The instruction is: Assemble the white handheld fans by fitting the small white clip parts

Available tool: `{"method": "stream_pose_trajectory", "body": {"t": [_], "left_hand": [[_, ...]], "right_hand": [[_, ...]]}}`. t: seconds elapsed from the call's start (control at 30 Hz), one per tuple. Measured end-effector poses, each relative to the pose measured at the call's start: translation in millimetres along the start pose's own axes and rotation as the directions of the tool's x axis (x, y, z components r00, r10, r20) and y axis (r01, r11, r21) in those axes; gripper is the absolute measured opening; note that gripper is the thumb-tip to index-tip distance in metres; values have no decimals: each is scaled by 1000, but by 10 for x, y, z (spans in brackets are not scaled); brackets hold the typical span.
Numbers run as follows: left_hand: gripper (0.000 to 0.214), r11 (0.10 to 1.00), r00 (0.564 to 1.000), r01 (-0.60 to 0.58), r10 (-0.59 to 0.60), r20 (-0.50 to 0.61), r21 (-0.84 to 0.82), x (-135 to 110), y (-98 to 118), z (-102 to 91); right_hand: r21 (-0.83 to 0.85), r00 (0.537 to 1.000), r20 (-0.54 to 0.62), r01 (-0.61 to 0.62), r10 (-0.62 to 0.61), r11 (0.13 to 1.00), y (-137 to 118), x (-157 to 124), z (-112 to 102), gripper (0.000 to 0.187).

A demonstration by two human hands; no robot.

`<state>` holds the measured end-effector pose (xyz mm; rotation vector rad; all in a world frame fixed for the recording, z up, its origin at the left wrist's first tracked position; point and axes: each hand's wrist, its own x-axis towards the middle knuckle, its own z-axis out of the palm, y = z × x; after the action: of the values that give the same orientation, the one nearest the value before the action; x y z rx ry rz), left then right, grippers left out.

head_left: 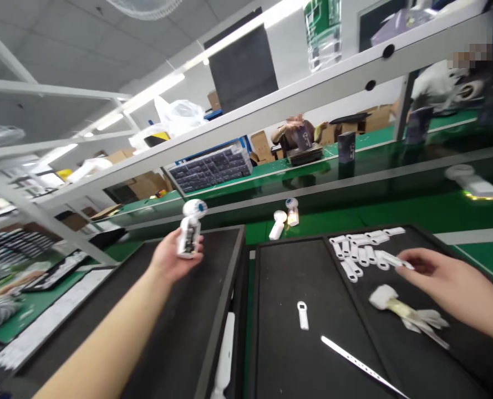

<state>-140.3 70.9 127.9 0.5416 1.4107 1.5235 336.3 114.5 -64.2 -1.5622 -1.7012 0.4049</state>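
Note:
My left hand (170, 259) is closed around a small white handheld device (189, 235) with a rounded head and a blue disc on it. The device stands roughly upright above the left black tray, and its body is open, showing dark inner parts. At the right, my right hand (431, 271) has its fingertips closed on the end of a white cover piece (391, 259), at the edge of a group of similar white covers (354, 252). One more white cover (303, 316) lies alone in the middle tray section. Close below my right hand is a pale glove (412, 313), partly crumpled.
A white perforated strip (358, 363) lies across the black tray (288, 266). Two white devices (278, 224) stand on the green belt behind, with another device (473, 182) farther right. A grey shelf beam (263, 111) crosses overhead. Beyond the belt, a person (299, 136) handles dark boxes.

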Motion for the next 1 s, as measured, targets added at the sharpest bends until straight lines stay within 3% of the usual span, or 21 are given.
{"method": "stream_pose_trajectory", "body": {"t": [0.1,0.17,0.23,0.3,0.5,0.73,0.87,1.0], "left_hand": [[18,996,978,89,-87,189,0,-165,-346,448],[26,991,931,133,-133,339,24,-341,-579,725],[29,991,879,109,-130,459,71,-518,-784,945],[28,990,854,18,-88,513,140,-657,-954,1103],[46,912,760,-146,-145,634,383,-809,-1273,1331],[78,805,777,-372,-3,629,463,-869,-1315,1428],[80,726,764,-459,30,644,511,-917,-1331,1423],[74,726,752,-483,57,657,489,-889,-1387,1387]], "right_hand": [[274,997,75,-19,-2,962,-633,-139,-23,34],[434,994,107,-55,9,899,-1044,-233,-42,37],[563,988,150,-119,40,818,-1355,-296,-48,39],[637,976,215,-171,40,752,-1535,-328,-41,36],[688,952,303,-250,43,681,-1576,-337,27,33],[695,923,349,-371,162,616,-1550,-284,58,30],[731,933,325,-351,154,586,-1563,-262,107,27],[757,956,271,-285,115,588,-1614,-294,146,24]]}}
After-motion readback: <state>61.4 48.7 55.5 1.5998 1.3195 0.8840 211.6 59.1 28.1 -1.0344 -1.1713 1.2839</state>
